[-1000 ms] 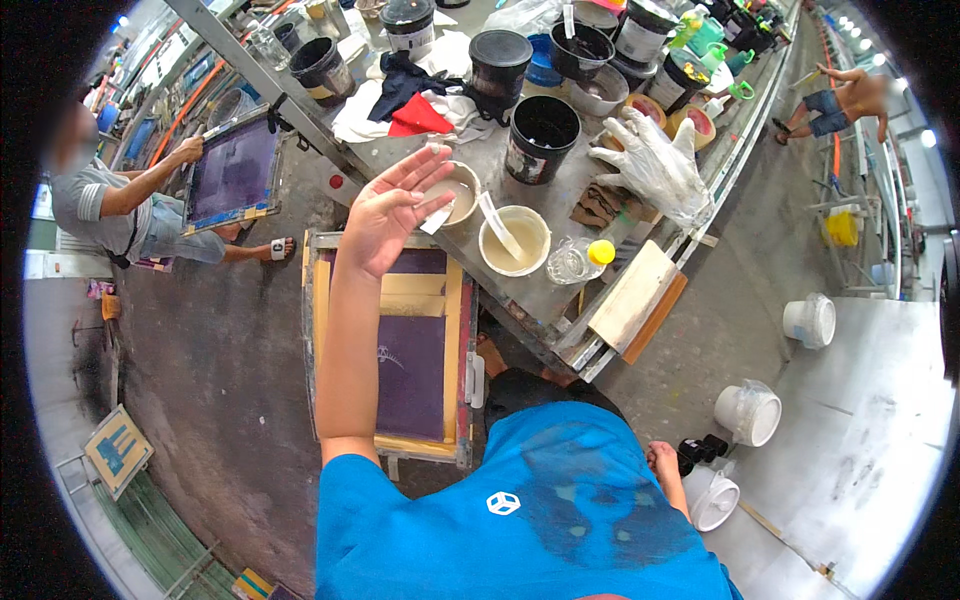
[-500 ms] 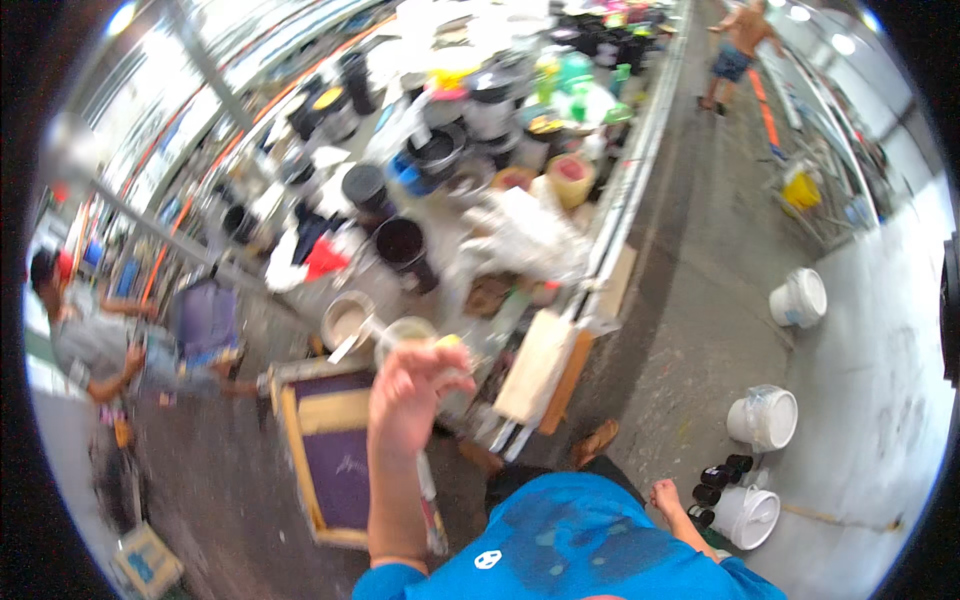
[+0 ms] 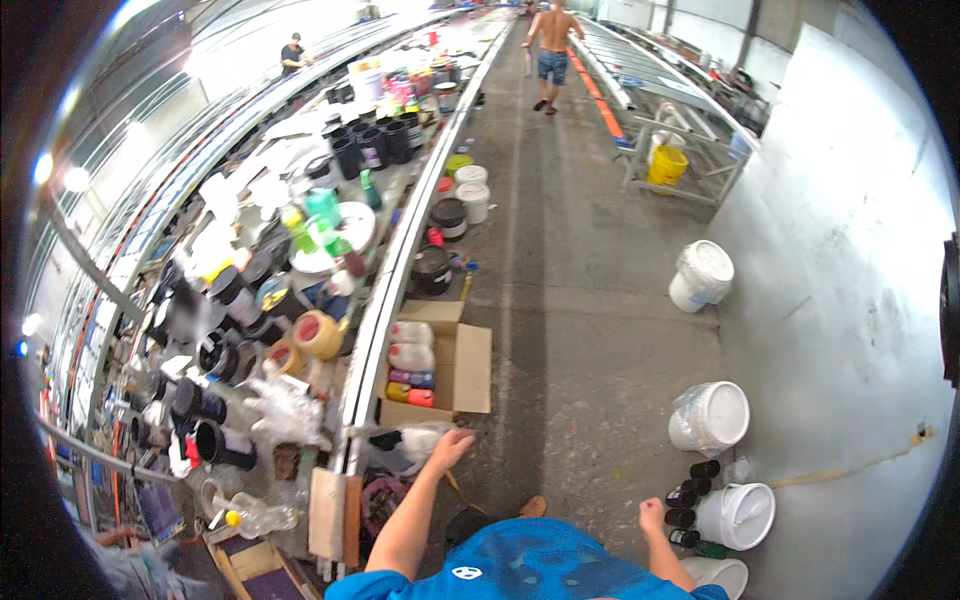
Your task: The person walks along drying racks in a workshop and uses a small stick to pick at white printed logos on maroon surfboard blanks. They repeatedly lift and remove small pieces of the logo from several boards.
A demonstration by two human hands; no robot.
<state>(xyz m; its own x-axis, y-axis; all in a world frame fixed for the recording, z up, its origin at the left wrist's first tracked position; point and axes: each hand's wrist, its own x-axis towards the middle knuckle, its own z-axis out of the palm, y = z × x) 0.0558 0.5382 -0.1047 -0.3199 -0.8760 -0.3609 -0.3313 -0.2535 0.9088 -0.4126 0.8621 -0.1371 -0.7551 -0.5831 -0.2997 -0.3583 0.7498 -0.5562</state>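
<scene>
My left hand (image 3: pixel 455 447) hangs over the aisle, its fingers curled in, with nothing visible in it. Closest to it are a clear plastic bag (image 3: pixel 412 446) and an open cardboard box (image 3: pixel 470 370) holding white jugs and small coloured bottles. My right hand (image 3: pixel 652 513) is loosely closed and seems to hold nothing. Beside it on the floor stand several small black jars (image 3: pixel 682 517) and a white lidded bucket (image 3: pixel 738 516). A clear plastic bottle with a yellow cap (image 3: pixel 262 515) lies at the table's near end, apart from my left hand.
A long, cluttered table with a metal rail (image 3: pixel 402 262) runs along the left. White buckets (image 3: pixel 708 416) line a pale panel (image 3: pixel 850 300) on the right. Farther off are a metal rack (image 3: pixel 690 186) with a yellow bucket (image 3: pixel 667 166) and a person walking (image 3: pixel 553 60).
My view has swung to the right, along the aisle. My left hand has come down and away from the containers at the table's end. The walking person shows their back farther up the aisle.
</scene>
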